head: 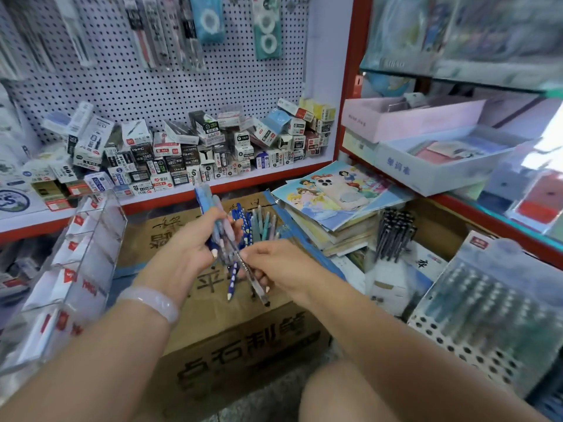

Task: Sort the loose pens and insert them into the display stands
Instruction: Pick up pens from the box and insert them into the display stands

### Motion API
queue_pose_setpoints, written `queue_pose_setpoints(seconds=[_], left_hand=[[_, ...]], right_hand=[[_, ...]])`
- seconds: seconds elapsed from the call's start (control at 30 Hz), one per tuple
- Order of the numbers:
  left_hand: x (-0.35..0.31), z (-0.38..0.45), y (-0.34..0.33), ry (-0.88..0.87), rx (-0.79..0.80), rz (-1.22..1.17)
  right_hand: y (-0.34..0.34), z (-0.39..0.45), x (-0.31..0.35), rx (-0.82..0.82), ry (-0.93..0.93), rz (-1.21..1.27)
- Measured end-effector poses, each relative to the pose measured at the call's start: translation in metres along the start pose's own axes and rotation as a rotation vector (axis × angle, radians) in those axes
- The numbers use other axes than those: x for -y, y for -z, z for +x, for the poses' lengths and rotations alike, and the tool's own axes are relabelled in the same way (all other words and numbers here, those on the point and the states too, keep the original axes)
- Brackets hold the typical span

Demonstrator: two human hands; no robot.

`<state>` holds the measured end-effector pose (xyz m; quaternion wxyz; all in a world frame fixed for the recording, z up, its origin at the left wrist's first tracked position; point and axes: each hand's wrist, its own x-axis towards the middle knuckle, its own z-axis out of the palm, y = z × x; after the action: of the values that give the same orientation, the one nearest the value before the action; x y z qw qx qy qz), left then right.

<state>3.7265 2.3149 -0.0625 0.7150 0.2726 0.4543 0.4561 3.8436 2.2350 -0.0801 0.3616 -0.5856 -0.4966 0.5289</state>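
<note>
Left hand (195,248) at frame centre grips your pen bundle (217,226); right hand (274,266) pinches one pen (254,280) over box (243,354). Stand (76,263) lower left, well apart. Slack grip risks bundle spilling.

A stationery shop: packaged pens (152,28) hang on a far pegboard (189,86), boxed refills (195,153) crowd the red-edged shelf (274,175), colouring books (332,193) stacked right.
</note>
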Motion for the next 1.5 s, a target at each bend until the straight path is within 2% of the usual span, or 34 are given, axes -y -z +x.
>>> queue_pose_setpoints(seconds=[0.1,0.17,0.3,0.43,0.5,0.63,0.77,1.0,1.07,1.2,1.4,1.5], left_hand=[[0.002,-0.012,-0.006,-0.014,-0.014,-0.043],[0.005,-0.020,-0.010,-0.023,-0.033,-0.042],[0.031,-0.036,-0.032,-0.066,-0.017,0.196],[0.076,-0.059,-0.069,-0.149,0.085,0.514],[0.097,-0.070,-0.087,-0.160,0.176,0.592],[0.127,-0.082,-0.113,-0.145,0.333,0.546],[0.144,-0.075,-0.122,-0.165,0.333,0.545],[0.165,-0.056,-0.124,-0.165,0.277,0.588],[0.172,-0.048,-0.124,-0.167,0.231,0.596],[0.180,-0.032,-0.114,-0.142,0.147,0.608],[0.179,-0.024,-0.108,-0.111,0.174,0.537],[0.178,-0.022,-0.106,-0.116,0.191,0.536]], right_hand=[[0.026,-0.035,0.000,0.061,-0.018,-0.013],[0.045,-0.056,-0.004,0.045,-0.018,-0.008],[0.081,-0.082,-0.012,-0.157,0.018,0.174],[0.109,-0.099,-0.011,-0.366,0.115,0.328],[0.123,-0.104,-0.015,-0.437,0.155,0.357],[0.146,-0.107,-0.031,-0.511,0.160,0.360],[0.161,-0.106,-0.042,-0.517,0.155,0.332],[0.193,-0.091,-0.049,-0.658,0.207,0.290],[0.201,-0.082,-0.050,-0.716,0.194,0.221],[0.226,-0.060,-0.057,-0.922,0.183,-0.108],[0.229,-0.025,-0.084,-0.824,0.099,-0.475],[0.225,-0.011,-0.096,-0.801,0.066,-0.535]])
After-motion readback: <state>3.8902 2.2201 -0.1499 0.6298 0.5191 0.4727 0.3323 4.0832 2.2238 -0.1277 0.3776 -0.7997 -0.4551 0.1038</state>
